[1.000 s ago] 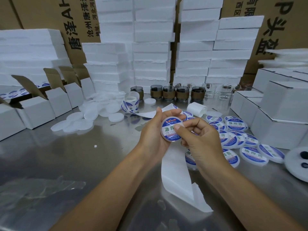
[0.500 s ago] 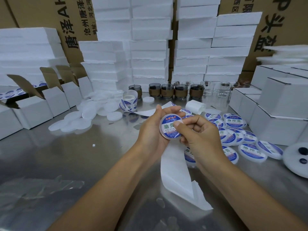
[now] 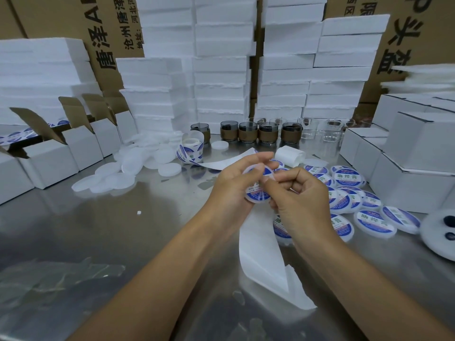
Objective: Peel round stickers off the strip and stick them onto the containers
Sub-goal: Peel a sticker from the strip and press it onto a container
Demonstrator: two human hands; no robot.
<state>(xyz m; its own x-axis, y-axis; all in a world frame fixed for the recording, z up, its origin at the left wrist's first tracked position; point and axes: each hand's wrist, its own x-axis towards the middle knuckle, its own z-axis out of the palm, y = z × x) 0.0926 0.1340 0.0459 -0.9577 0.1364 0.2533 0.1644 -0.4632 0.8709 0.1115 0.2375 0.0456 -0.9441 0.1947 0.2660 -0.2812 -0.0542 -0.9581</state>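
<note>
Between both hands, the left hand [image 3: 231, 188] grips the container [image 3: 256, 193].

white round container [image 3: 256, 196] with blue, white and green sticker, white backing strip [image 3: 261, 249], translucent white lids [image 3: 170, 169], brown-banded dark jars [image 3: 248, 132], brown cartons [image 3: 108, 28] printed black, silver table [image 3: 98, 242]

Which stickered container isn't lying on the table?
The round white blue-stickered container in the left hand; the others lie on the steel table at right.
</note>
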